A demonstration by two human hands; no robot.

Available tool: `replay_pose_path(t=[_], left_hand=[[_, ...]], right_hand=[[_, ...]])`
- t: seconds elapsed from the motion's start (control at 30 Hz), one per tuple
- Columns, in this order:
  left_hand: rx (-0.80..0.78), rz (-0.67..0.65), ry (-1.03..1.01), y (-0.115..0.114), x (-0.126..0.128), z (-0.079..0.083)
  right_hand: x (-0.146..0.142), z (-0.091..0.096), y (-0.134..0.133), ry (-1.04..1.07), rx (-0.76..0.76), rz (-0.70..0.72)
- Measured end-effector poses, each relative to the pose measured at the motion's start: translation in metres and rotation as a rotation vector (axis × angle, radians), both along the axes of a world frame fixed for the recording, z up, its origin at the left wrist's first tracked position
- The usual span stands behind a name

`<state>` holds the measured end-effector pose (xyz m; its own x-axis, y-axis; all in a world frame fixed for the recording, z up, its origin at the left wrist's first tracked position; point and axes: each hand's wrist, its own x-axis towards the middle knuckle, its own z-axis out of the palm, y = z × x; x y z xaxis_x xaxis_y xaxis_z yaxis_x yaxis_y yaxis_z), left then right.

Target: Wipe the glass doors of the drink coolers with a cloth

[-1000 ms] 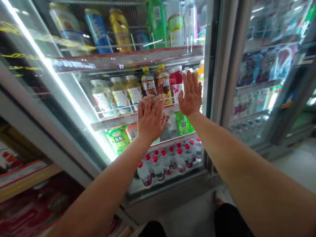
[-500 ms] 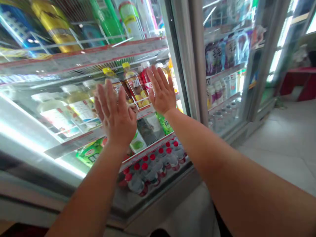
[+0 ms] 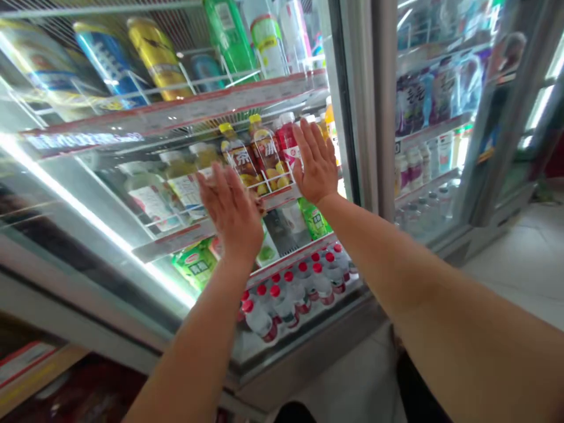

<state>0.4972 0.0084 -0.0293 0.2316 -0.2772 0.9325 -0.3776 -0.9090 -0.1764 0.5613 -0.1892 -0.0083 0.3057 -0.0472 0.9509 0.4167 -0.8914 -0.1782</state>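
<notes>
1. A tall, transparent glass door (image 3: 277, 212) of a brightly lit drinks refrigerator is directly in front of the person, and the shelves behind it can be seen through the glass.
2. The bare left hand (image 3: 235, 220) is raised in front of this door, with its back toward the camera. Its fingers are extended and slightly spread, although they look blurred. I cannot tell if the palm is touching the glass.
3. The bare right hand (image 3: 316, 169) is a little higher, also turned flat toward the glass. Its fingers are straight and lie nearly side by side, while the thumb stands apart from them. The contact with the glass is also not certain.
4. To the left of the left hand are plastic bottles with white caps and pale labels (image 3: 152, 202), on the middle shelf.
5. Between the two hands are two brown drink bottles with yellow caps (image 3: 267, 147). Beside them, a red bottle with a pink-and-white label (image 3: 285, 136) is partly hidden by the right hand.
6. The upper shelf carries a blue can (image 3: 108, 61), a gold can (image 3: 157, 56) and a green bottle (image 3: 230, 38).
7. Below the middle shelf there is a soft green pack (image 3: 196, 263), and at the lowest level stand transparent bottles with red caps (image 3: 259, 320).
8. On the right is another glass-fronted refrigerator (image 3: 427, 141), above a pale tiled floor (image 3: 506, 288).
</notes>
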Motion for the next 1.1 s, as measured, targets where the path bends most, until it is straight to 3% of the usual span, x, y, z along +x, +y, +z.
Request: replay_pose_path(t=[0.07, 0.13, 0.27, 0.33, 0.47, 0.53, 0.6, 0.7, 0.77, 0.83, 0.93, 1.0, 1.1], left_hand=[[0.197, -0.077, 0.068, 0.003, 0.002, -0.008], [0.311, -0.138, 0.083, 0.007, 0.002, -0.006], [0.054, -0.059, -0.097, 0.017, -0.003, 0.018], [-0.012, 0.017, -0.142, 0.02, -0.005, 0.018], [0.214, 0.041, -0.045, 0.018, -0.006, -0.012], [0.302, 0.02, 0.008, 0.017, -0.006, -0.017], [0.254, 0.035, 0.026, 0.018, -0.008, -0.008], [0.016, 0.1, -0.019, 0.022, -0.008, 0.011], [-0.09, 0.091, -0.049, 0.022, -0.005, 0.01], [-0.059, 0.019, -0.044, 0.019, 0.0, -0.003], [0.154, -0.097, -0.025, 0.018, 0.005, -0.016], [0.188, -0.108, -0.041, 0.021, 0.006, -0.006], [0.032, -0.043, -0.027, 0.025, 0.004, 0.022]], right_hand=[[-0.001, 0.0, 0.0, 0.005, 0.004, 0.005], [-0.002, 0.0, 0.0, 0.011, 0.014, 0.018], [-0.003, -0.001, 0.0, 0.027, 0.027, 0.038], [-0.002, -0.001, 0.0, 0.012, 0.019, 0.028], [0.001, -0.002, 0.0, -0.035, 0.018, 0.02], [0.004, -0.003, 0.0, -0.051, 0.023, 0.031], [0.006, -0.004, 0.0, -0.061, 0.02, 0.035], [0.007, -0.004, 0.0, -0.055, 0.019, 0.022], [0.006, -0.004, 0.0, -0.048, 0.022, 0.019], [0.005, -0.004, 0.0, -0.045, 0.024, 0.025], [0.004, -0.003, 0.0, -0.041, 0.027, 0.034], [0.005, -0.003, 0.0, -0.037, 0.025, 0.029], [0.007, -0.004, 0.0, -0.043, 0.025, 0.022]])
